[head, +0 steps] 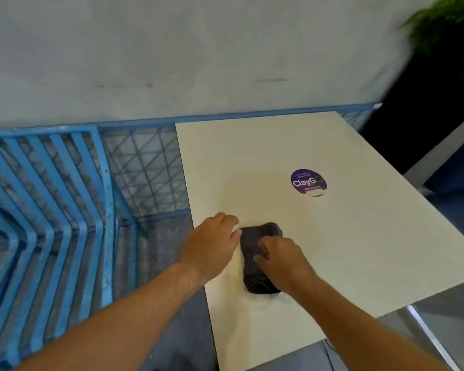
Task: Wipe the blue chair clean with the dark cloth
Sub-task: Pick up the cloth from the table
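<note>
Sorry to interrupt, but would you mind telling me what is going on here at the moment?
A person is leaning over a cream table with both bare hands at a dark cloth lying on it. The right hand rests on top of the cloth, fingers curled as if gathering it, while the left hand touches its left edge. The blue chair stands to the left of the table, untouched, so wiping has not begun. A purple round sticker sits farther back on the tabletop.
</note>
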A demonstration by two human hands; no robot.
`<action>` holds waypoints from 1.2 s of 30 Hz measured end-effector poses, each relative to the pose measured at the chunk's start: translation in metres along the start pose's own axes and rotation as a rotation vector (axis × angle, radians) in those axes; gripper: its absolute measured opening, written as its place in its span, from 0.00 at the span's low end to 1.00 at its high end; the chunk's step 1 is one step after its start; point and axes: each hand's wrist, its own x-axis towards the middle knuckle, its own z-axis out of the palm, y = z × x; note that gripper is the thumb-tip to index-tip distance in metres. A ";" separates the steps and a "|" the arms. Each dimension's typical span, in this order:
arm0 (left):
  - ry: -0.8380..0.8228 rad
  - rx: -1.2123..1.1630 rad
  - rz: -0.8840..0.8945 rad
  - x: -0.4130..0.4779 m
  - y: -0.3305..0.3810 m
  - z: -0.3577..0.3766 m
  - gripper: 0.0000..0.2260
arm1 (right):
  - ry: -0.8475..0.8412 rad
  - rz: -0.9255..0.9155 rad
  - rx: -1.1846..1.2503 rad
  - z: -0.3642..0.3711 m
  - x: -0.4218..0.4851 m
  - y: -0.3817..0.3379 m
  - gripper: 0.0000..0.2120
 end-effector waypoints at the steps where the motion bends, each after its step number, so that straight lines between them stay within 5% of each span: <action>1: -0.057 -0.032 -0.044 0.000 -0.001 0.010 0.14 | -0.062 0.044 -0.016 0.009 0.004 0.001 0.10; 6: -0.194 -0.117 -0.256 -0.008 -0.007 0.061 0.13 | -0.149 0.260 0.034 0.050 0.015 -0.001 0.18; 15: -0.187 -0.201 -0.455 -0.022 0.008 0.094 0.12 | -0.063 0.071 -0.267 0.077 0.022 0.013 0.17; 19: -0.209 -0.213 -0.486 -0.018 0.007 0.098 0.11 | -0.017 0.104 -0.067 0.069 0.026 0.016 0.12; 22: -0.250 -0.205 -0.489 -0.015 0.006 0.094 0.09 | 0.065 0.174 0.120 0.051 0.029 0.013 0.13; 26: -0.299 -0.216 -0.458 -0.014 0.004 0.084 0.13 | 0.129 0.177 0.078 0.006 0.032 0.007 0.11; 36: -0.202 -0.224 -0.395 -0.011 -0.046 0.013 0.16 | 0.432 0.193 0.270 -0.105 0.007 -0.057 0.09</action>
